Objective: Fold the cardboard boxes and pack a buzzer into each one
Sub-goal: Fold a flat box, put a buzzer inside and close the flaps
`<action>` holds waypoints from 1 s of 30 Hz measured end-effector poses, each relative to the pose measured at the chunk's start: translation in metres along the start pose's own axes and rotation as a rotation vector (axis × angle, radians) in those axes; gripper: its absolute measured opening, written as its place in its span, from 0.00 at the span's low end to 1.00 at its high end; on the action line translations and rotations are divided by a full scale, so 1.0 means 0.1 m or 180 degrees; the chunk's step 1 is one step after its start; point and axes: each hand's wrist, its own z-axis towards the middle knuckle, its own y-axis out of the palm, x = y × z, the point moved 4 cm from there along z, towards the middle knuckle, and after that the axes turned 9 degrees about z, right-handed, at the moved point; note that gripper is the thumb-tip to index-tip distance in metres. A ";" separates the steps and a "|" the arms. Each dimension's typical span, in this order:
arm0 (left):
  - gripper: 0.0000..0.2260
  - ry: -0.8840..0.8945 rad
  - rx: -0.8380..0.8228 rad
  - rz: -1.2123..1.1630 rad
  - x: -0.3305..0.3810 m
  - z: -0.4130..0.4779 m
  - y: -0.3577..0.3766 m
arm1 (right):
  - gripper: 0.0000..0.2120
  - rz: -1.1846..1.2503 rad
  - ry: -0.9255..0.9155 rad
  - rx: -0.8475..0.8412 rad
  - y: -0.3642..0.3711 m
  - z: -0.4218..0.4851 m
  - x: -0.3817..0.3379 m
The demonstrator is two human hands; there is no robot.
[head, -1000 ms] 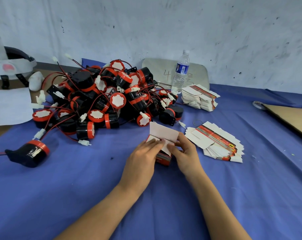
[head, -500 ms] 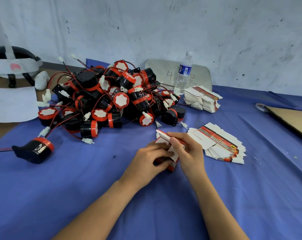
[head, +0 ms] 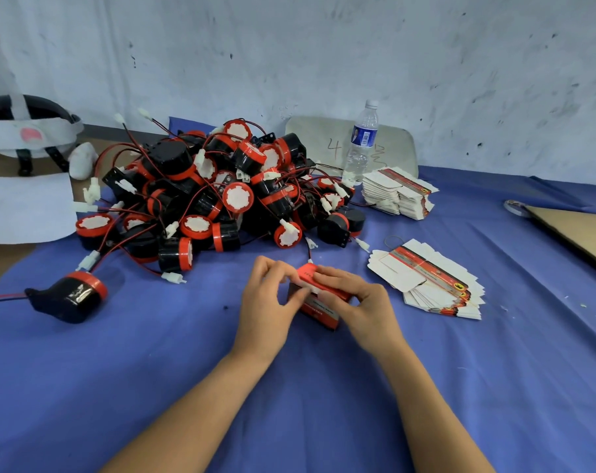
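Pinching red box [head: 320, 310] at centre of blue cloth [head: 119, 370]: left hand [head: 265, 302] grips left end, right hand [head: 364, 302] curls over top flap [head: 339, 294]. My worry: uneven press creases flap, or tab misses slot; buzzer inside unseen. Buzzer pile [head: 221, 192] far left.

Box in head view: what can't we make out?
Head view:
1. Box inside: hidden by its flaps, the left hand and right hand; filled or not, unclear.
2. Box print: too small to read.
3. Cardboard sheet: cut off by right edge.
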 end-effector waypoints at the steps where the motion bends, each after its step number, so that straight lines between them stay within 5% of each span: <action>1: 0.11 -0.0108 -0.0024 -0.0059 -0.03 0.01 0.00 | 0.14 -0.0015 0.0021 -0.0047 0.00 -0.01 0.00; 7: 0.17 -0.0514 -0.0243 -0.0577 -0.07 0.01 0.02 | 0.13 0.0137 0.0086 -0.0112 0.00 0.01 -0.01; 14: 0.07 -0.0506 -0.0427 -0.0626 -0.10 0.04 0.05 | 0.11 0.0236 0.0044 -0.0172 0.01 0.02 0.01; 25: 0.10 -0.0472 -0.0480 -0.0749 -0.06 0.03 0.05 | 0.14 0.0612 0.0284 -0.0041 -0.05 0.06 0.09; 30: 0.02 -0.0204 -0.0509 -0.0564 -0.03 0.07 0.03 | 0.13 0.0602 0.0230 -0.0103 -0.04 0.06 0.09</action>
